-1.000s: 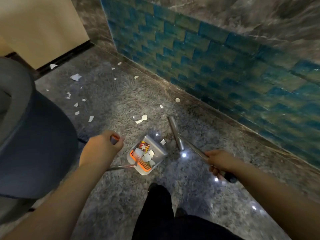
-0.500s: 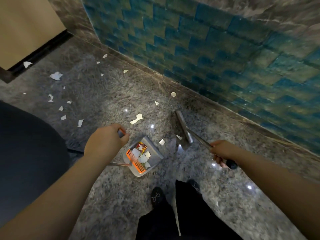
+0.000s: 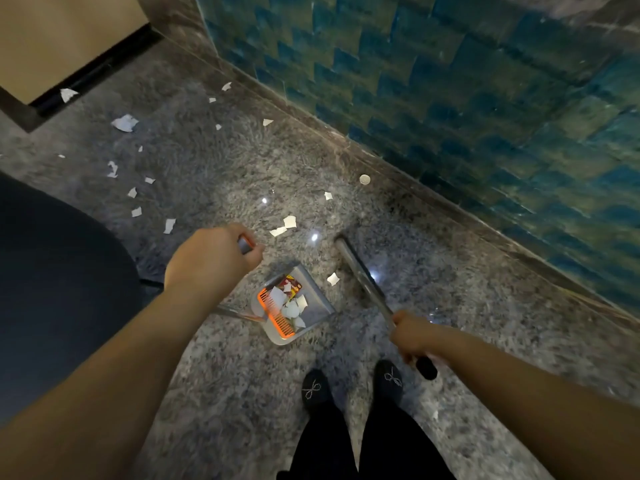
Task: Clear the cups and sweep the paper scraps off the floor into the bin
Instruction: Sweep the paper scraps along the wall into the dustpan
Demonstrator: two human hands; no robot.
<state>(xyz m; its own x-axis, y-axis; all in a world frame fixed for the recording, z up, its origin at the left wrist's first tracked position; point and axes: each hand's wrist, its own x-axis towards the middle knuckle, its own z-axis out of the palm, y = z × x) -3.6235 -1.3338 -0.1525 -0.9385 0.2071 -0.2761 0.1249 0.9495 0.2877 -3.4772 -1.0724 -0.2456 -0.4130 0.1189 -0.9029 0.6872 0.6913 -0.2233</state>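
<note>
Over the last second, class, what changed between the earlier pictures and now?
The broom head swung left, closing on the scrap beside the dustpan. The left hand holds the dustpan handle and the right hand the broom, as before.

Left hand (image 3: 211, 258) grips dustpan handle (image 3: 245, 244); dustpan (image 3: 294, 306) on floor (image 3: 242, 393), holds scraps plus orange comb (image 3: 275, 311). Right hand (image 3: 414, 336) grips broom (image 3: 362, 275), head down just right of pan. One scrap (image 3: 333, 278) between them. More scraps (image 3: 124, 123) scattered far-left. Shoes (image 3: 315, 389) at bottom.
</note>
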